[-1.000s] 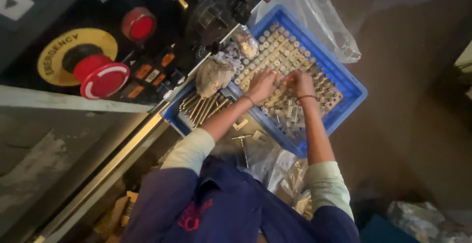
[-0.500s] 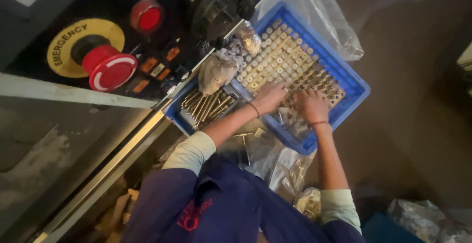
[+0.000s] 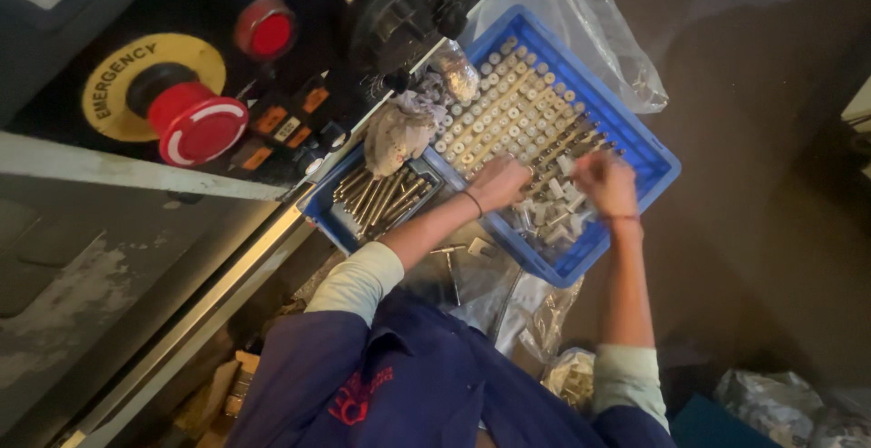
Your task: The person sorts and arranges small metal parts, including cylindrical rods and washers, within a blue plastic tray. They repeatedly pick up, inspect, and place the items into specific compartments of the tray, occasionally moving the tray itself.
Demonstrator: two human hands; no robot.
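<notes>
Sorting small metal parts, both hands work inside a blue plastic crate (image 3: 646,153) that sits beside a dark machine control panel (image 3: 181,67) with a red mushroom stop button (image 3: 195,128). The left hand (image 3: 501,181) rests with its fingers curled down among the loose metal pieces (image 3: 549,217) heaped at the near end of the crate; the right hand (image 3: 606,182) is blurred, its fingers bunched as if pinching one piece, though I cannot tell for sure what they grip. Beyond the hands, neat rows of upright pale pegs (image 3: 508,112) fill the far half of the crate. A second, smaller blue tray (image 3: 337,221) just left holds long metal rods (image 3: 381,196), and a crumpled rag (image 3: 397,135) lies where the two meet. Clear plastic bags (image 3: 603,40) hang past the crate's far rim.

To do this well, judging from the layout, each piece should be lifted singly by its end, turned upright, and seated in the next free spot so the rows stay straight, while the other hand steadies or feeds from the heap without knocking standing pegs.

Compared with half a second ago, the right hand has lifted slightly and shifted toward the crate's right wall, and the left has slid closer to the heap.
</notes>
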